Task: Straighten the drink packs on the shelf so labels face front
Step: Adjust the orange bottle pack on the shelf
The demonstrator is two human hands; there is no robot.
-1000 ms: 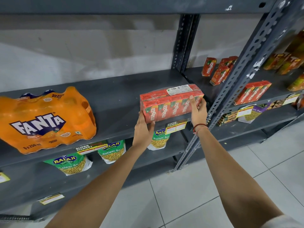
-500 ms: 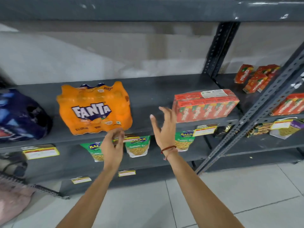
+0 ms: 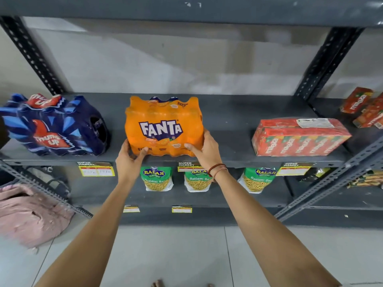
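Observation:
An orange Fanta pack [image 3: 163, 125] stands in the middle of the grey shelf [image 3: 226, 121], its label facing me. My left hand [image 3: 129, 162] grips its lower left corner and my right hand [image 3: 204, 151] grips its lower right corner. To the left lies a blue Thums Up pack [image 3: 53, 126], turned at an angle. On the right sits a red Maaza carton pack [image 3: 298, 136], its label side towards the front, with no hand on it.
Green Balaji snack bags [image 3: 157, 178] hang on the shelf below, behind yellow price tags [image 3: 96, 168]. Loose Maaza cartons [image 3: 360, 106] sit on the neighbouring rack at right. A pink bag [image 3: 29, 212] lies on the floor at left. Slanted steel struts [image 3: 331, 183] flank the bay.
Both hands left the Maaza pack, moved left and took hold of the Fanta pack's lower corners. My view has swung left, bringing the Thums Up pack into sight.

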